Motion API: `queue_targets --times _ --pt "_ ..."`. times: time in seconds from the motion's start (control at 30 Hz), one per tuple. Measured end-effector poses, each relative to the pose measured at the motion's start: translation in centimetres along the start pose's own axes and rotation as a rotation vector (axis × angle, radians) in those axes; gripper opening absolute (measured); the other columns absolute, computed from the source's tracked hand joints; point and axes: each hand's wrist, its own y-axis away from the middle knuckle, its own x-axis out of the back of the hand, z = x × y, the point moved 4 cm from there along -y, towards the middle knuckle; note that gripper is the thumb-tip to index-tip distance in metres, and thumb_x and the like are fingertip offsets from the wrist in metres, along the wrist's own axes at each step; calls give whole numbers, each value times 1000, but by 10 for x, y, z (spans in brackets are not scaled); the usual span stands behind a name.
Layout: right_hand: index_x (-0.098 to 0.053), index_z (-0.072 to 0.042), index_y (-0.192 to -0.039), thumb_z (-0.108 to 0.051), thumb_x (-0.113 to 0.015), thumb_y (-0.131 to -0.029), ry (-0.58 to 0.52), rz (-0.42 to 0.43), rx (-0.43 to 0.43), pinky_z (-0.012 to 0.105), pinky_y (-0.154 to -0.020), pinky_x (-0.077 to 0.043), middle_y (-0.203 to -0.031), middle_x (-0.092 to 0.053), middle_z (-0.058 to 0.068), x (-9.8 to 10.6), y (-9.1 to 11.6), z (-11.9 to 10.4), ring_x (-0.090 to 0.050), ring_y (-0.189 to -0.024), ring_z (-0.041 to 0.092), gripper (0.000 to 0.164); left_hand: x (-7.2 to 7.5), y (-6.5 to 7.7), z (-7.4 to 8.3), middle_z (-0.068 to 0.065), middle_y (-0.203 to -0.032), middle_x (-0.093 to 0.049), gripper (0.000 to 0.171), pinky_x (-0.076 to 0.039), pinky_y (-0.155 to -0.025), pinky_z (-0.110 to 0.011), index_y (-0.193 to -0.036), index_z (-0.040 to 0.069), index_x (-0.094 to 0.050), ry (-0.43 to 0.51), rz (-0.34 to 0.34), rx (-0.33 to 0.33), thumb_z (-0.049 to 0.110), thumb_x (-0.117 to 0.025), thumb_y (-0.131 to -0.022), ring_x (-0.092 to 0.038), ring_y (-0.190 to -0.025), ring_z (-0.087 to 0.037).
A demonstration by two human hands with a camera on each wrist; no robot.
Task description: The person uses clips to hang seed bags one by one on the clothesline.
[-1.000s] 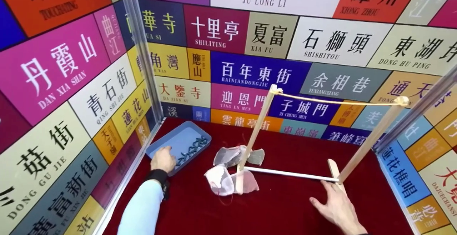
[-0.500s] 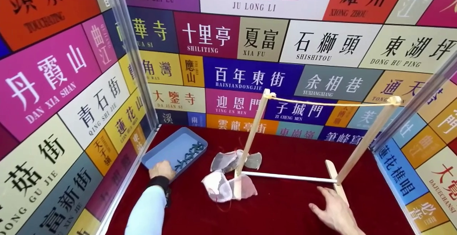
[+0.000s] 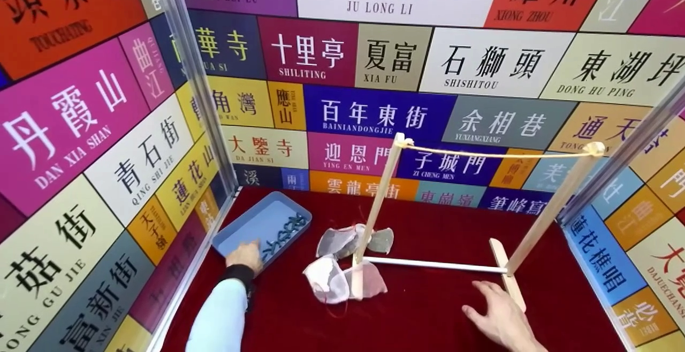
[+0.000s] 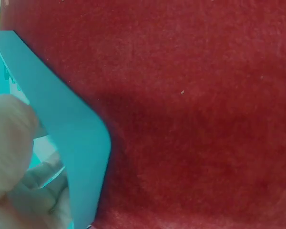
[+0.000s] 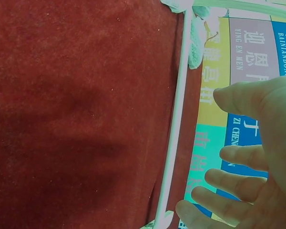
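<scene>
My left hand (image 3: 245, 256) reaches over the near end of a blue tray (image 3: 243, 223). In the left wrist view its thumb (image 4: 12, 138) and fingers lie inside the tray wall (image 4: 78, 129); whether they pinch anything I cannot tell. Small dark green pieces (image 3: 283, 237) lie along the tray's right side. My right hand (image 3: 503, 314) is spread, with nothing in it, beside the right foot (image 3: 515, 293) of a wooden frame. That frame has two upright posts (image 3: 556, 207), a white bar (image 3: 433, 264) low between them and a yellowish cord (image 3: 497, 155) across the top.
Pale mesh pouches (image 3: 324, 280) with red strings lie around the frame's left post. Sign-covered panels (image 3: 385, 111) wall the dark red cloth (image 3: 417, 320) at the back and both sides. The tray stands close to the left panel.
The head view has shifted slightly. My left hand has drawn back toward the tray's near end. My right hand has come away from the right end of the white bar.
</scene>
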Motion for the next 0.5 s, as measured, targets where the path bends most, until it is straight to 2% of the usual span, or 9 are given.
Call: queue_targets --times 0.07,0.3,0.4,0.5 --pt "-71 3 -142 -32 -89 -92 6 5 3 65 -107 -59 -142 -71 28 0 0 -1 -72 -130 48 63 -2 1 2 -39 -128 -71 42 -63 -92 -74 -132 -1 -75 -6 -26 -12 7 -73 -91 -74 -114 -59" --pt "-73 1 -141 -33 -90 -92 -1 0 -5 65 -109 -58 -143 -72 27 0 4 -2 -71 -132 47 62 1 2 1 -34 -116 -76 17 -64 -91 -70 -103 -3 -77 28 -37 -2 7 -75 -89 -76 -107 -55" --pt "-73 1 -139 -32 -90 -91 -3 9 -4 65 -108 -58 -142 -73 26 1 6 -2 -71 -132 46 61 4 -1 -1 -26 -100 -77 6 -64 -85 -64 -90 0 -70 74 -24 -20 5 -72 -88 -75 -97 -47" --pt "-74 1 -138 -32 -90 -91 -10 15 3 64 -107 -58 -141 -73 26 3 8 -4 -72 -131 46 59 11 -1 2 -17 -84 -70 9 -58 -78 -59 -82 6 -60 143 32 -40 3 -67 -86 -70 -85 -40"
